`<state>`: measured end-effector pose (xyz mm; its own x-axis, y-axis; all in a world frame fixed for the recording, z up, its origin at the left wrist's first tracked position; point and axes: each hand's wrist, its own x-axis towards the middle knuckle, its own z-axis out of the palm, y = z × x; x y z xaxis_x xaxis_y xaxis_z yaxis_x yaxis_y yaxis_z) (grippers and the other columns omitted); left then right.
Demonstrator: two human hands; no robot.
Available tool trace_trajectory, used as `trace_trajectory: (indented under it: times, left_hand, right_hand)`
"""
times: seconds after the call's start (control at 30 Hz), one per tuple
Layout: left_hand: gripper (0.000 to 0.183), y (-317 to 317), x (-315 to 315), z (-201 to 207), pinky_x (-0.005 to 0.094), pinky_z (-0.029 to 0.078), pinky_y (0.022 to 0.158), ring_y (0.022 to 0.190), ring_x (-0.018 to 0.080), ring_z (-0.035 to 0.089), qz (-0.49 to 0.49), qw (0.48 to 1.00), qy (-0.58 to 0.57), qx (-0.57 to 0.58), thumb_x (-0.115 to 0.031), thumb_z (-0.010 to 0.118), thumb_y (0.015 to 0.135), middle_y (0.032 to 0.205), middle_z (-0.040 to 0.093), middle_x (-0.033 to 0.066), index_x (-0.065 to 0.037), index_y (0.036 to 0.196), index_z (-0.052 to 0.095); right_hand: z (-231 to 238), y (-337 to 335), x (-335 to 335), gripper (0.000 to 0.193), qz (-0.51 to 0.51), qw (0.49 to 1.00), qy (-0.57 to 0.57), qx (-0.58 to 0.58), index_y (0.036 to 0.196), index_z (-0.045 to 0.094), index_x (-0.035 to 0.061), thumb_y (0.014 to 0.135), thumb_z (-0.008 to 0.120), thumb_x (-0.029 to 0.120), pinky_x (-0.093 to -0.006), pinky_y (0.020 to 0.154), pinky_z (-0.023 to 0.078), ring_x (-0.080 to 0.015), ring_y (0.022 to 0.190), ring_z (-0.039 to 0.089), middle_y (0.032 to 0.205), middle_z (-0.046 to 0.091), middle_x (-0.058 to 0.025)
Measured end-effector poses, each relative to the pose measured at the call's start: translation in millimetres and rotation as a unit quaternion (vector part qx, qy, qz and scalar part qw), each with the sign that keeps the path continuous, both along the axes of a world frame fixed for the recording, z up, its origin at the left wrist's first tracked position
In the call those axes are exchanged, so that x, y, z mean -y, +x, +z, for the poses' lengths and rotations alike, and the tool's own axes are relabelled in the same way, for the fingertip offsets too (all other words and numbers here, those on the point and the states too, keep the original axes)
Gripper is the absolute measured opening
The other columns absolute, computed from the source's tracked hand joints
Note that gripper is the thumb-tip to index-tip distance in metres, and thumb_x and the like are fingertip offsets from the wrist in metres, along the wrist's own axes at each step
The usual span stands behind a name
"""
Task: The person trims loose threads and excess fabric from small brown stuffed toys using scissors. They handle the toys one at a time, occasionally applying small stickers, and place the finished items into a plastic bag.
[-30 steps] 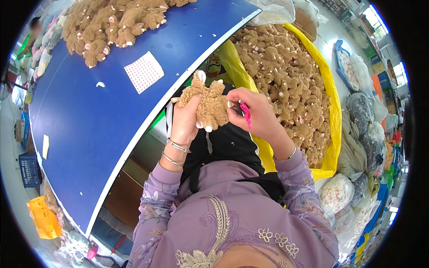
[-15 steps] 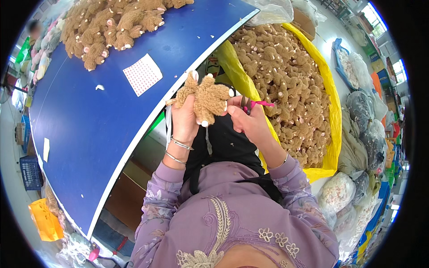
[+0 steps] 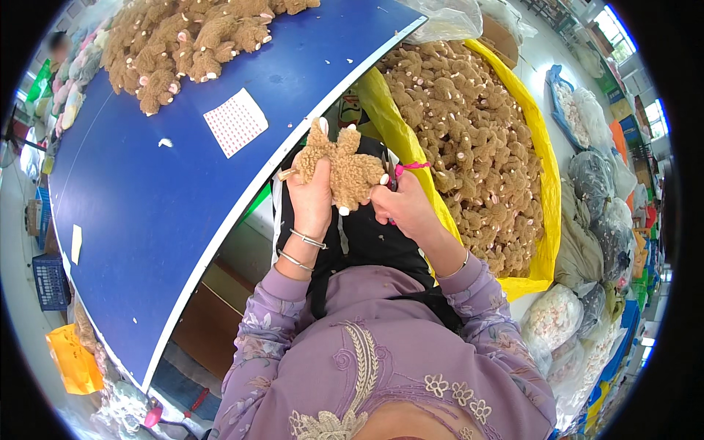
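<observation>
In front of my lap I hold a small brown plush rabbit with white-tipped paws and long ears. My left hand is closed round its body on the left side, the thumb lying over the plush. My right hand is closed on small dark thread snips with a bright pink tie. Its fingertips are beside the white-tipped paw at the toy's right. The fingers wrap over much of the snips, so whether the blades are apart cannot be made out.
A blue table with a white edge runs along my left. A heap of brown plush toys and a printed sticker sheet lie on it. To my right stands a yellow sack full of similar toys. Clear bags sit beyond it.
The rabbit has turned a little in my left hand and shifted slightly to the right. My right hand has rotated, and the snips now point more upward beside the paw.
</observation>
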<state>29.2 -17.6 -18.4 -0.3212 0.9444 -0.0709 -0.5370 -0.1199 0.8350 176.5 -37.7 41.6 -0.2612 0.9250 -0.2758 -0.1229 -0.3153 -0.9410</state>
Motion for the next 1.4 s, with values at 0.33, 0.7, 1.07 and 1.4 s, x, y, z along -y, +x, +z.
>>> trace_trajectory:
  times: [0.33,0.7,1.07,1.4]
  left_hand:
    - [0.023,-14,-5,14,0.0336,0.057,0.068,0.083,0.0216,0.067,-0.083,0.993,-0.048,0.074,-0.001,0.051,0.088,0.099,0.064,0.0121,0.006,0.109,0.057]
    - [0.031,-14,-6,26,0.0189,0.039,0.042,0.059,0.0050,0.057,-0.246,0.965,-0.083,-0.028,-0.031,0.053,0.097,0.083,0.064,0.0027,-0.002,0.104,0.062]
    - [0.034,-3,-5,30,0.0288,0.053,0.073,0.081,0.0131,0.064,-0.202,0.974,-0.029,0.095,-0.034,0.051,0.099,0.093,0.065,0.0056,-0.001,0.101,0.060]
    - [0.031,-8,3,35,0.0272,0.054,0.068,0.075,0.0115,0.063,-0.199,0.978,0.014,0.069,-0.035,0.052,0.098,0.091,0.065,0.0055,-0.005,0.096,0.058]
  right_hand:
    - [-5,37,-5,0.026,-0.013,0.857,0.383,0.345,0.087,0.050,0.0041,0.069,0.069,0.003,-0.0305,0.056,0.043,-0.0193,0.060,0.052,0.070,0.048,-0.0087]
    - [20,69,-6,0.022,0.027,0.925,0.291,0.243,0.087,0.056,0.0052,0.081,0.073,0.017,-0.0227,0.061,0.042,-0.0047,0.071,0.050,0.081,0.055,0.0039]
    - [-2,43,-14,0.010,0.027,0.969,0.208,0.129,0.090,0.056,0.0031,0.088,0.064,0.008,-0.0232,0.068,0.042,-0.0055,0.073,0.048,0.078,0.053,0.0023]
    - [-2,44,3,0.011,0.010,0.953,0.284,0.108,0.090,0.057,0.0041,0.084,0.067,0.003,-0.0225,0.071,0.042,-0.0060,0.080,0.050,0.086,0.055,0.0007]
